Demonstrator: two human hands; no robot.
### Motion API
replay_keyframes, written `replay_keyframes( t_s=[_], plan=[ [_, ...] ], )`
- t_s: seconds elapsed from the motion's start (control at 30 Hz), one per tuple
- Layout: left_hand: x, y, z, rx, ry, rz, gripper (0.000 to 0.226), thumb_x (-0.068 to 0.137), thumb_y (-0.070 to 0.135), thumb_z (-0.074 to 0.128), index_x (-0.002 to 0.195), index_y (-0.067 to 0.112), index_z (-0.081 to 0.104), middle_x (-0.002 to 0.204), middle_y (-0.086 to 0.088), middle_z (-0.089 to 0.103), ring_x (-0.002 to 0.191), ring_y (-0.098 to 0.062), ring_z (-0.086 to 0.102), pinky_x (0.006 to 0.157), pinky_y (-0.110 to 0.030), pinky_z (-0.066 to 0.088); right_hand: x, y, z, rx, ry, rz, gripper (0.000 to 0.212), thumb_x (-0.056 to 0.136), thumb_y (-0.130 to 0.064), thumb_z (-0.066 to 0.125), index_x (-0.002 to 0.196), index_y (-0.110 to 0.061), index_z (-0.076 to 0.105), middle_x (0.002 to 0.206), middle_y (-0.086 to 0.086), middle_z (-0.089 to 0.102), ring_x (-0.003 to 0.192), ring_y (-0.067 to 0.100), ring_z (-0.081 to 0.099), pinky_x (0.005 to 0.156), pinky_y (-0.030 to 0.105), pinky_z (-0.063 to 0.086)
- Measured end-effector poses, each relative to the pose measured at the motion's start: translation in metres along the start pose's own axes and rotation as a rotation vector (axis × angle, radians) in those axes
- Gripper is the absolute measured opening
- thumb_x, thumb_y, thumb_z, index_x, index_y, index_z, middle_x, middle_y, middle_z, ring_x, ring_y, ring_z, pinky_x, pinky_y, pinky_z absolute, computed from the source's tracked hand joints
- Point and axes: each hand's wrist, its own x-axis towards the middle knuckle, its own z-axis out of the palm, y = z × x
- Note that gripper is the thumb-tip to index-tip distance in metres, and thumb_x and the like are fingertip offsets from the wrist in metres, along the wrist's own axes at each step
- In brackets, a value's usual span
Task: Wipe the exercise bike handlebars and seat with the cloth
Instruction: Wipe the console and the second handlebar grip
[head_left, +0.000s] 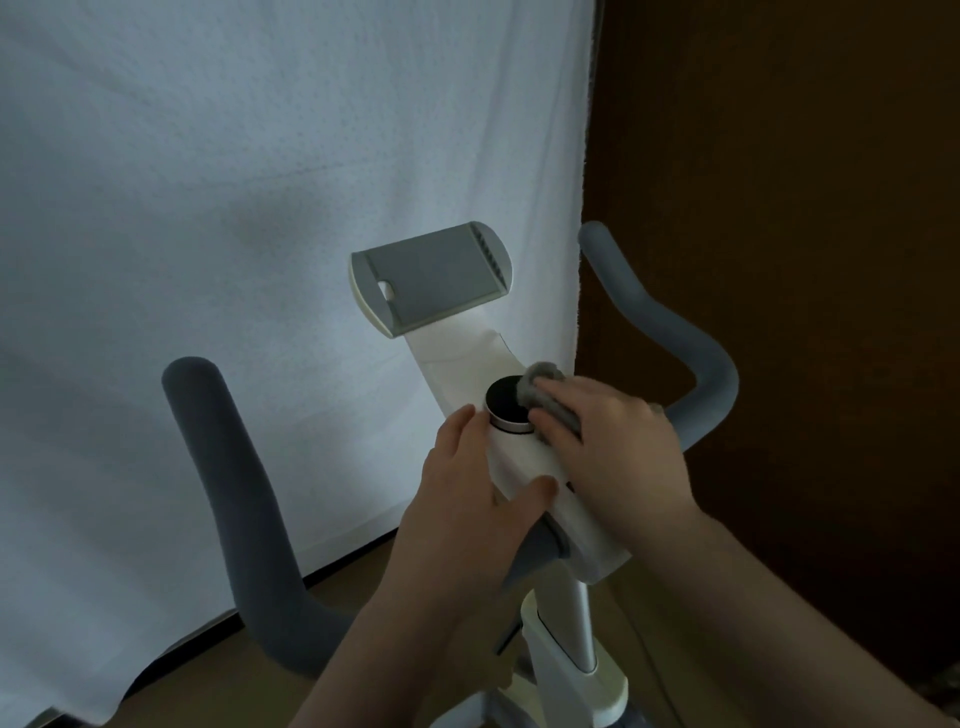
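Wiping centre console: right hand (613, 441) gripped grey cloth (545, 387) against dial (506, 410); left hand (467, 499), fingers relaxed, braced white housing (524, 457). Next req.: handlebar grips (234, 499), seat (not visible).

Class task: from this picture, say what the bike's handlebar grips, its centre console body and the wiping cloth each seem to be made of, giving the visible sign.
Handlebar grips: probably foam or soft rubber; matte grey, thick, rounded, no shine.
Console body: likely hard plastic; smooth off-white with a faint sheen.
Cloth: fuzzy grey fabric, perhaps microfibre; it bunches softly under the right hand.
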Motion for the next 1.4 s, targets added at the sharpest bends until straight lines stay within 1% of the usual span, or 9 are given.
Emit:
replay_keyframes(
  t_s=[0.2, 0.3, 0.37, 0.53, 0.7, 0.9, 1.1, 1.3, 1.4],
  plan=[
    [0.001, -0.001, 0.003, 0.019, 0.009, -0.022, 0.076, 0.086, 0.045, 0.06, 0.148, 0.028, 0.018, 0.151, 0.013, 0.02, 0.134, -0.007, 0.028, 0.096, -0.019, 0.026, 0.016, 0.004, -0.012, 0.216, -0.239, 0.22, 0.025, 0.094, -0.035, 0.057, 0.118, -0.037, 0.065, 0.098, -0.009, 0.07, 0.084, 0.006, 0.062, 0.07, 0.019, 0.049],
    [0.002, 0.001, 0.003, 0.033, 0.005, -0.013, 0.076, 0.086, 0.046, 0.059, 0.148, 0.027, 0.018, 0.153, 0.011, 0.019, 0.136, -0.009, 0.028, 0.097, -0.019, 0.025, -0.005, -0.005, -0.015, 0.009, -0.14, 0.071, 0.025, 0.095, -0.032, 0.056, 0.119, -0.031, 0.066, 0.097, -0.005, 0.07, 0.084, 0.008, 0.061, 0.069, 0.014, 0.039],
    [0.003, 0.002, 0.003, 0.054, 0.013, -0.016, 0.077, 0.087, 0.046, 0.058, 0.148, 0.026, 0.017, 0.153, 0.01, 0.019, 0.137, -0.011, 0.027, 0.101, -0.022, 0.028, 0.004, -0.007, -0.013, -0.009, -0.149, 0.137, 0.026, 0.097, -0.034, 0.051, 0.119, -0.031, 0.065, 0.098, -0.003, 0.07, 0.084, 0.006, 0.059, 0.067, 0.01, 0.038],
    [0.0, 0.003, 0.002, 0.083, -0.015, -0.025, 0.078, 0.087, 0.051, 0.055, 0.149, 0.027, 0.014, 0.154, 0.011, 0.016, 0.139, -0.012, 0.026, 0.109, -0.027, 0.027, -0.007, -0.018, -0.018, -0.137, -0.132, 0.085, 0.027, 0.098, -0.036, 0.046, 0.118, -0.027, 0.062, 0.091, 0.0, 0.07, 0.08, 0.021, 0.066, 0.069, 0.038, 0.054],
    [0.001, 0.003, 0.003, 0.085, -0.003, -0.017, 0.077, 0.088, 0.049, 0.055, 0.15, 0.025, 0.015, 0.155, 0.009, 0.016, 0.139, -0.012, 0.024, 0.104, -0.022, 0.024, -0.009, -0.011, -0.007, -0.263, 0.072, 0.059, 0.012, 0.087, -0.028, 0.067, 0.093, -0.019, 0.073, 0.059, 0.001, 0.064, 0.048, 0.018, 0.059, 0.045, 0.027, 0.044],
    [-0.002, 0.007, -0.001, 0.104, -0.035, -0.03, 0.083, 0.086, 0.051, 0.056, 0.151, 0.024, 0.012, 0.158, 0.008, 0.012, 0.143, -0.014, 0.02, 0.113, -0.03, 0.023, -0.023, -0.014, -0.001, -0.247, 0.122, -0.068, 0.01, 0.08, -0.019, 0.063, 0.08, -0.02, 0.073, 0.057, -0.004, 0.062, 0.047, 0.012, 0.055, 0.046, 0.023, 0.047],
    [-0.006, 0.012, -0.004, 0.117, -0.076, -0.029, 0.089, 0.082, 0.05, 0.06, 0.151, 0.024, 0.011, 0.158, 0.008, 0.009, 0.144, -0.013, 0.017, 0.115, -0.031, 0.02, -0.03, -0.018, -0.001, -0.194, 0.097, -0.117, 0.027, 0.088, -0.027, 0.049, 0.087, -0.019, 0.075, 0.064, -0.004, 0.067, 0.053, 0.012, 0.06, 0.049, 0.026, 0.051],
    [-0.004, 0.009, -0.003, 0.108, -0.051, -0.039, 0.08, 0.088, 0.048, 0.057, 0.151, 0.025, 0.012, 0.157, 0.01, 0.011, 0.142, -0.013, 0.019, 0.112, -0.028, 0.024, -0.019, -0.013, -0.007, -0.22, 0.106, -0.016, 0.011, 0.083, -0.027, 0.067, 0.09, -0.025, 0.075, 0.062, -0.006, 0.066, 0.048, 0.009, 0.057, 0.045, 0.017, 0.036],
    [-0.003, 0.01, -0.004, 0.077, -0.045, -0.045, 0.079, 0.087, 0.045, 0.059, 0.15, 0.027, 0.014, 0.156, 0.011, 0.013, 0.14, -0.012, 0.022, 0.11, -0.029, 0.027, -0.001, -0.013, -0.017, -0.113, -0.133, 0.104, 0.024, 0.097, -0.035, 0.052, 0.117, -0.03, 0.065, 0.08, -0.001, 0.069, 0.067, 0.014, 0.061, 0.057, 0.026, 0.047]
  ],
)
